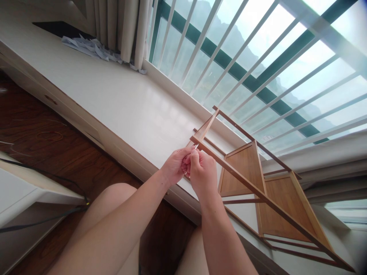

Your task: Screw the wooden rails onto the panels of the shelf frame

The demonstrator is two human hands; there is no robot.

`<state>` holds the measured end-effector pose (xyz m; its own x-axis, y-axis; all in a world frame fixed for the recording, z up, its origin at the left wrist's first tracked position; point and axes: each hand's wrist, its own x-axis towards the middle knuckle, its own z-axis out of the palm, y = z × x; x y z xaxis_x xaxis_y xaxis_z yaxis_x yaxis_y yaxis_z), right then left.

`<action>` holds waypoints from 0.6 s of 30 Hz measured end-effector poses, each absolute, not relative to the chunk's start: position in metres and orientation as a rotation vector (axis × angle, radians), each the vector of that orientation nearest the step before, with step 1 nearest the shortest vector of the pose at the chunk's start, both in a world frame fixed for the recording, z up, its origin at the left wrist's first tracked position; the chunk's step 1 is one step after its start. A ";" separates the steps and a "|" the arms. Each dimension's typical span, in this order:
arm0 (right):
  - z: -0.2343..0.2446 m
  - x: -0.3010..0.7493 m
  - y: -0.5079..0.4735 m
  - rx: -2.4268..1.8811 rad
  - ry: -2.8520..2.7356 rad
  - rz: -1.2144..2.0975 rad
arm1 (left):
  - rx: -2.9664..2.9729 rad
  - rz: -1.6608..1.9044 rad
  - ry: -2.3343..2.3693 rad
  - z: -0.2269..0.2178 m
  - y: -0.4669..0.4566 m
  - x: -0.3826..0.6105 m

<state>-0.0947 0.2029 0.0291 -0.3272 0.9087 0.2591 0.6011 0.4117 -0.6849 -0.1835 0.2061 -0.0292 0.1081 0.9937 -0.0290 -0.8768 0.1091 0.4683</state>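
Observation:
My left hand [175,165] and my right hand [204,168] are pressed together over the windowsill, fingers curled in and closed. Between them the tip of a thin white piece [196,146] pokes up beside my right thumb. The rest of this piece is hidden by the fingers, and its kind cannot be made out. Just beyond my hands, the near end of a brown wooden rack [241,176] with panel shelves lies over on the sill. Whether my knuckles touch its rail is unclear.
The white windowsill [129,103] runs below a barred window [237,65]. Crumpled white paper [91,49] and a black flat item [59,28] lie by the curtain [129,34]. At lower left stands a white furniture piece [31,202] with a black cable [43,225] across it.

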 end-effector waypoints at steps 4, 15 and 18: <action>0.026 -0.094 0.204 -1.238 -1.996 0.728 | 0.383 1.396 0.427 -0.029 0.206 -0.183; 0.022 -0.095 0.203 -1.175 -1.808 1.084 | 0.431 1.375 0.506 -0.029 0.205 -0.184; 0.020 -0.096 0.202 -1.142 -1.742 1.160 | 0.434 1.373 0.508 -0.028 0.204 -0.184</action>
<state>-0.0957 0.2022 0.0202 -0.3304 0.9386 0.0996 0.2702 0.1952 -0.9428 -0.1840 0.2044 -0.0283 0.1208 0.9888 -0.0877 -0.8078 0.1493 0.5702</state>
